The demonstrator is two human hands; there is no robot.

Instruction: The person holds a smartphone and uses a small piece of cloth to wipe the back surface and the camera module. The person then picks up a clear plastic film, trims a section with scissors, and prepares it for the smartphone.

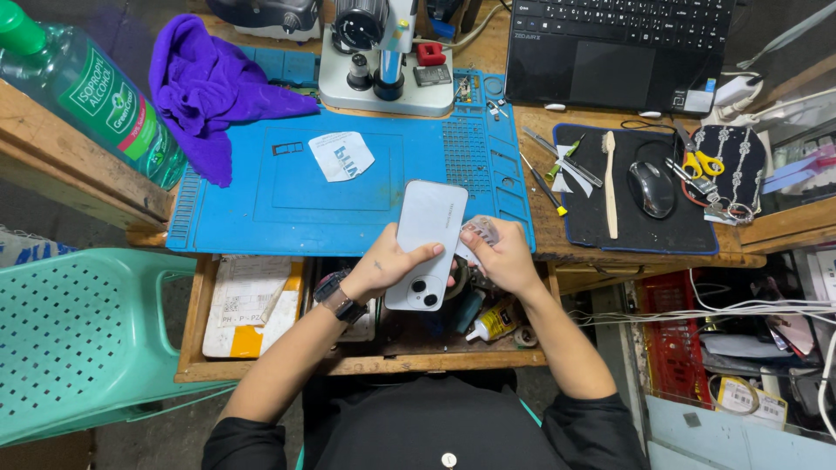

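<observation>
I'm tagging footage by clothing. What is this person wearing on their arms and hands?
Both hands are bare, no gloves. The left hand has a dark wristwatch on the wrist. The right hand wears nothing visible. Black sleeves are pushed up near the elbows, leaving the forearms uncovered.

Worn wooden workbench with open drawer; green perforated plastic chair stands left

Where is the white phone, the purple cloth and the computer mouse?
white phone (427,239), head view, on the middle of its back.
purple cloth (205,83), head view, on its bunched middle.
computer mouse (651,188), head view, on the top of its body.
</observation>
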